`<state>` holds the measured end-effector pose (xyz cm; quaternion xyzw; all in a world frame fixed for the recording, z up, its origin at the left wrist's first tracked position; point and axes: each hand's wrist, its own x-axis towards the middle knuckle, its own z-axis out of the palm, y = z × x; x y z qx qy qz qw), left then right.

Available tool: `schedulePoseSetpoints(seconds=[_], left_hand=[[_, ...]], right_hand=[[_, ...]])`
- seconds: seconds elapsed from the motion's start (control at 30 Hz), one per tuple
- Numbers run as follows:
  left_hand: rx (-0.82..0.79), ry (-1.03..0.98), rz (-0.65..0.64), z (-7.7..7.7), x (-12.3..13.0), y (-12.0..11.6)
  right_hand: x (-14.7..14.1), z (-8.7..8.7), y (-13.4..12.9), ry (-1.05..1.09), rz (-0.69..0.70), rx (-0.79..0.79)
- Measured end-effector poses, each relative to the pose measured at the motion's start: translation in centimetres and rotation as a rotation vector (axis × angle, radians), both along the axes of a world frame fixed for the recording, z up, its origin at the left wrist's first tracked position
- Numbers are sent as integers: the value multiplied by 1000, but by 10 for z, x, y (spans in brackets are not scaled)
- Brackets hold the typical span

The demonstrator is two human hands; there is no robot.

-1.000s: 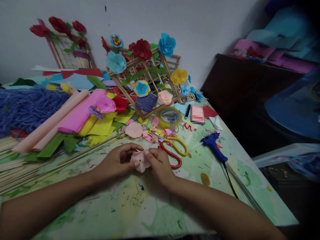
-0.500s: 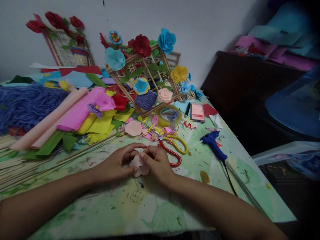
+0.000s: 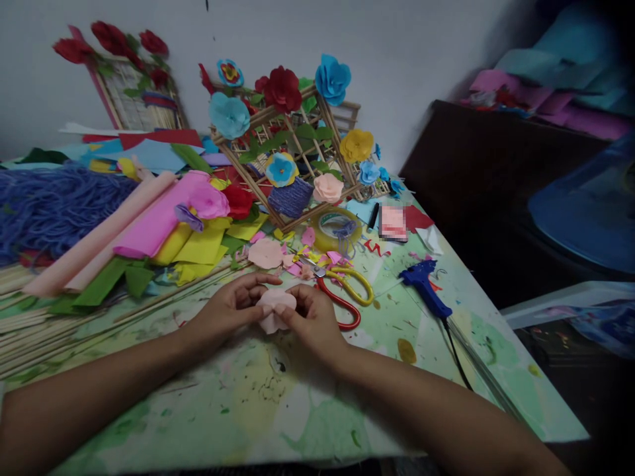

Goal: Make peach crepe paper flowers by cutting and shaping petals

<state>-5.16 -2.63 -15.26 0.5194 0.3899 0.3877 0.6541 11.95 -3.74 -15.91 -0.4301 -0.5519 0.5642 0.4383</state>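
Note:
A pale pink paper petal piece (image 3: 274,318) with a wavy edge is held between both hands above the table. My left hand (image 3: 237,305) grips its left side, thumb on top and fingers behind. On the right side my right hand (image 3: 313,317) pinches it, its thumb close to the left thumb. Scissors (image 3: 342,297) with one yellow and one red handle lie just right of my right hand. Another pale pink paper piece (image 3: 266,254) rests on the table beyond the hands, among small paper scraps.
A blue glue gun (image 3: 426,287) lies at the right with its cord. Behind are a roll of tape (image 3: 337,228) and a stick frame with paper flowers (image 3: 282,89). Paper rolls (image 3: 104,231), blue yarn (image 3: 59,205) and thin sticks (image 3: 44,340) cover the left.
Both hands have moved slightly up, away from the table's front edge, with the pink piece. The thumbs now lie nearer each other on it, and more of its upper part shows.

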Motion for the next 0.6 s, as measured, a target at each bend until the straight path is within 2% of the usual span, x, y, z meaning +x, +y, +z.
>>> schedulePoseSetpoints(seconds=[0.1,0.23,0.3,0.37,0.5,0.6], left_hand=[[8,-18,70,-1,-1,0],[11,26,76,0,2,-2],[21,83,86,2,2,-1],[50,134,148,8,-1,3],[137,203,353,28,-14,27],[187,323,362,40,-24,54]], right_hand=[[-1,0,1,-28,-32,-17],[-1,0,2,-41,-46,12],[-1,0,2,-34,-46,29],[-1,1,1,-3,-56,31],[-1,2,0,-15,-57,34],[-1,1,-1,-80,-23,44]])
